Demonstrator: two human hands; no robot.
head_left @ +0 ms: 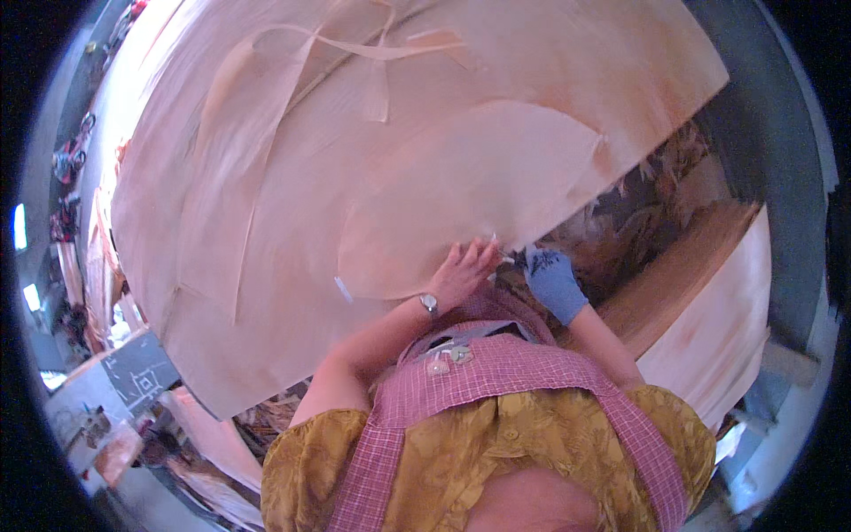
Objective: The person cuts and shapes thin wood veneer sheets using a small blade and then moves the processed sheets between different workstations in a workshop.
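Observation:
A large pale sheet that looks like wood veneer (222, 195) spreads out before me. On it lies a smaller rounded piece of similar sheet (461, 195). My left hand (468, 273), bare and with a watch at its wrist, rests on the near edge of this piece, fingers stretched out. Close to its fingertips is my right hand (551, 282) in a blue glove with dark stains, closed. A small dark thing (514, 258) pokes out of the glove toward the left fingers; its kind is too small to make out.
Thin curling strips (355, 46) lie on the far part of the sheet, and a short white strip (343, 289) left of my left hand. Scraps (656, 199) fill a dark gap at right, beside a stack of sheets (709, 293). A chalk-marked dark board (142, 377) stands at left.

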